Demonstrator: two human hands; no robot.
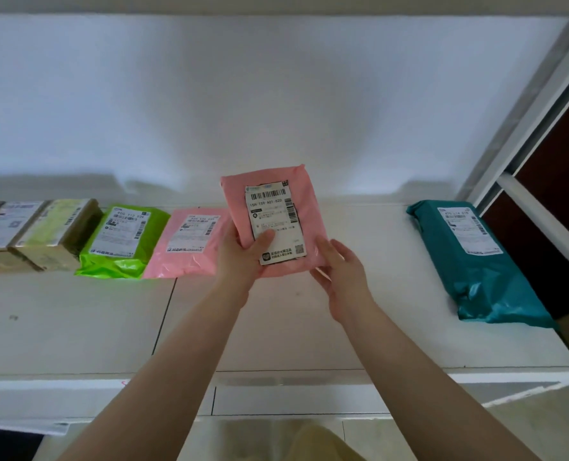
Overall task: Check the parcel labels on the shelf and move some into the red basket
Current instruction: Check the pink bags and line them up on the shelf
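Observation:
A pink parcel [236,201] with a white barcode label is held up above the white shelf [76,321], label facing me. My left hand [243,257] grips its lower left edge, thumb on the label. My right hand [343,274] supports its lower right corner from below. On the shelf lie a second pink parcel [186,251], a green parcel [120,241], cardboard boxes [53,237] at the far left, and a teal parcel [476,261] at the right. No red basket is in view.
A white wall rises behind the shelf. A white frame with dark panels [549,181] stands at the right edge. Bare shelf surface lies between the pink and teal parcels. The shelf's front edge [293,374] runs below my forearms.

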